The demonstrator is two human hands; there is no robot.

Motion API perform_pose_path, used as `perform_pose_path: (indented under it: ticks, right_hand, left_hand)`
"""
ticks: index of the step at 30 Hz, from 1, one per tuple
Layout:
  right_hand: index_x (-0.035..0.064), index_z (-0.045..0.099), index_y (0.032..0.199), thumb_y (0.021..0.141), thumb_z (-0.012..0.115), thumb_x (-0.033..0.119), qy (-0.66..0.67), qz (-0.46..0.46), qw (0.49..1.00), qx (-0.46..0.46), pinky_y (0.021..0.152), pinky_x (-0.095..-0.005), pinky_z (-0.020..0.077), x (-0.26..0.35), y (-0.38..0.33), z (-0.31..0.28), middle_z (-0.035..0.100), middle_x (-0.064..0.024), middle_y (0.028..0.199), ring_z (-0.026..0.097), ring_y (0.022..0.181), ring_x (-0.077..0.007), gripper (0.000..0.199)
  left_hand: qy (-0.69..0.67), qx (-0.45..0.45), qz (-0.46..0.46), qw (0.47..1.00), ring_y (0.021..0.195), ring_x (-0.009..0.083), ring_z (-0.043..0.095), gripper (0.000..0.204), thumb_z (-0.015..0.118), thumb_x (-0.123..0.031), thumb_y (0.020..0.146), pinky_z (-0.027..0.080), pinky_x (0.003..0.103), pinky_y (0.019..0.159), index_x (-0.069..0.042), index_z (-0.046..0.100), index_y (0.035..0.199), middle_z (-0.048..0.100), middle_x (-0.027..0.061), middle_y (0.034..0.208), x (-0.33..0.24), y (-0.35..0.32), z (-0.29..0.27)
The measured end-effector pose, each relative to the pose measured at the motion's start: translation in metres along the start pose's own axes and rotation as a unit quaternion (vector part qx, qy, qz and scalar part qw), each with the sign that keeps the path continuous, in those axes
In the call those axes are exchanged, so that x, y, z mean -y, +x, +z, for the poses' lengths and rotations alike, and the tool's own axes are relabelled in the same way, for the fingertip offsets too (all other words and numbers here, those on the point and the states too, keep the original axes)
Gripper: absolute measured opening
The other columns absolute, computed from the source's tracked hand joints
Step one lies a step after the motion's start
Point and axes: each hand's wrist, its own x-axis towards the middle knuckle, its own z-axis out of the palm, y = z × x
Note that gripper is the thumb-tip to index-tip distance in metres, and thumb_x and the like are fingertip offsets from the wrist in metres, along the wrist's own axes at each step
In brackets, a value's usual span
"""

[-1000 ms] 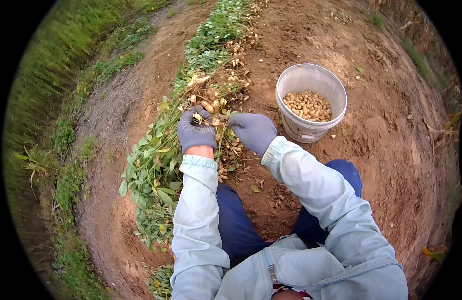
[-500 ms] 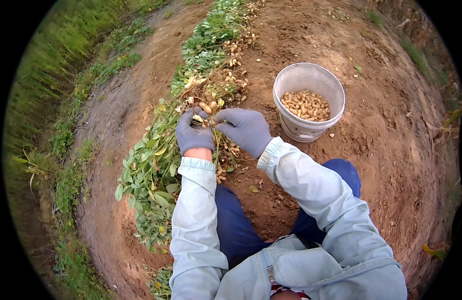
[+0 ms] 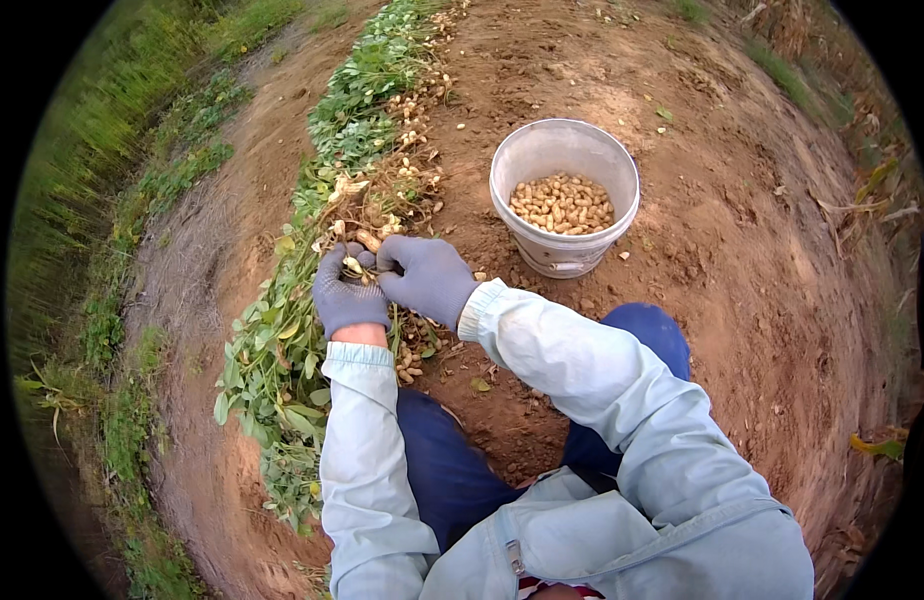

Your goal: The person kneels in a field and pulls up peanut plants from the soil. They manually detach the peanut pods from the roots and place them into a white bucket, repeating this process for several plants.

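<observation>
My left hand (image 3: pixel 350 298), in a grey glove, is closed round peanut pods (image 3: pixel 354 266) on thin stems. Against it, my right hand (image 3: pixel 429 281), gloved alike, has its thumb and fingers pinched at the pods; what exactly lies between its fingertips is hidden. Both hands are over a row of uprooted peanut plants (image 3: pixel 272 345), whose roots and pods (image 3: pixel 407 185) lie just beyond them. To the right stands a white bucket (image 3: pixel 582 253), partly filled with loose peanuts (image 3: pixel 562 204).
Reddish-brown soil (image 3: pixel 722 290) with small clods surrounds the bucket. Loose peanuts (image 3: pixel 410 362) lie beside the plants near my left knee. My bent legs in blue trousers (image 3: pixel 647 335) frame the near ground. Tall green weeds (image 3: pixel 112 140) grow at the far left.
The whole view has shifted, so the bucket and plants sit further left in the picture. My right hand has come closer to my left, its fingertips now against the pods there.
</observation>
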Motion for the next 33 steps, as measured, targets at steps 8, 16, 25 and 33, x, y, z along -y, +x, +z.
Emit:
perform_pose_path:
  ticks: [8,16,25,33]
  right_hand:
    - [0.0202,0.062,0.107,0.077,0.06,0.026,-0.127,-0.009,0.983,0.13,0.073,-0.0397,0.0508,0.014,-0.012,-0.023,0.066,-0.0123,0.083,0.064,0.079,-0.031,0.03]
    - [0.0108,0.064,0.093,0.083,0.056,0.029,-0.468,0.09,0.875,-0.086,0.072,-0.0454,0.049,-0.021,0.016,-0.108,0.064,-0.0137,0.096,0.062,0.087,-0.0321,0.022]
    - [0.0123,0.064,0.092,0.082,0.06,0.032,-0.094,-0.084,0.991,-0.035,0.075,-0.039,0.0492,0.007,0.007,-0.034,0.062,-0.0094,0.096,0.062,0.086,-0.0287,0.022]
    - [0.0114,0.062,0.095,0.079,0.061,0.036,-0.22,-0.007,0.975,0.025,0.073,-0.04,0.0503,0.014,0.012,-0.011,0.064,-0.0111,0.092,0.063,0.086,-0.0293,0.029]
  left_hand:
    - [-0.058,0.045,-0.011,0.997,0.053,0.0136,0.039,0.004,0.052,-0.003,0.085,0.036,0.027,0.048,-0.003,0.048,0.086,0.042,0.002,0.063,-0.017,0.015,-0.01]
    - [-0.021,-0.004,0.031,0.999,0.071,0.0235,0.058,0.011,0.057,-0.005,0.087,0.05,0.032,0.062,0.005,0.055,0.092,0.06,0.0139,0.08,-0.01,0.001,-0.002]
    - [0.051,0.034,0.007,0.998,0.078,0.0211,0.058,0.015,0.059,-0.006,0.087,0.049,0.03,0.07,0.005,0.058,0.097,0.061,0.0128,0.085,0.003,0.003,-0.009]
    - [0.061,0.056,-0.049,0.995,0.084,0.0212,0.058,0.014,0.057,-0.006,0.088,0.048,0.03,0.075,0.006,0.059,0.096,0.061,0.0127,0.091,0.012,0.005,-0.013]
